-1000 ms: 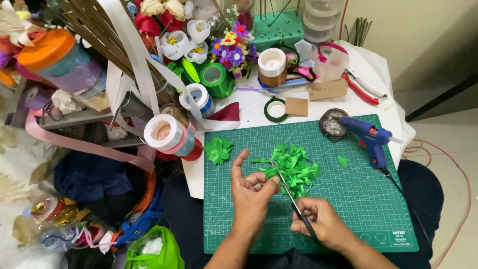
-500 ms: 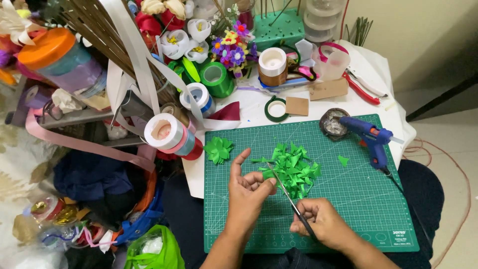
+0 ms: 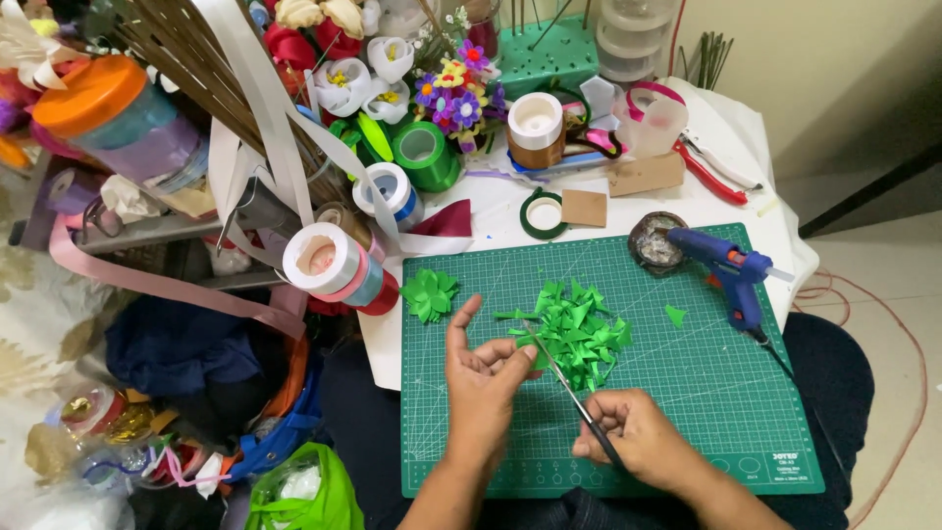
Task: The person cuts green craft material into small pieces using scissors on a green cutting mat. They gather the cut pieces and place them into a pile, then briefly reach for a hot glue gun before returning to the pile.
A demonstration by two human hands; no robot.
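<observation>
At lower centre of the frame, the person's left hand (image 3: 486, 378) pinches a small strip of green ribbon (image 3: 512, 315) between thumb and curled forefinger, holding it just above the green gridded cutting mat (image 3: 687, 412) so the blades can reach it. The right hand (image 3: 638, 437), lower right of centre, is closed around the handles of slim dark metal scissors (image 3: 569, 388), whose tips angle up-left to that strip. Just beyond the tips lies a loose pile of cut green ribbon pieces (image 3: 579, 329), seemingly where offcuts drop. A finished green ribbon flower (image 3: 430, 292) rests at the mat's upper-left corner, apart from the scraps. A blue glue gun (image 3: 728, 267) lies at upper right.
</observation>
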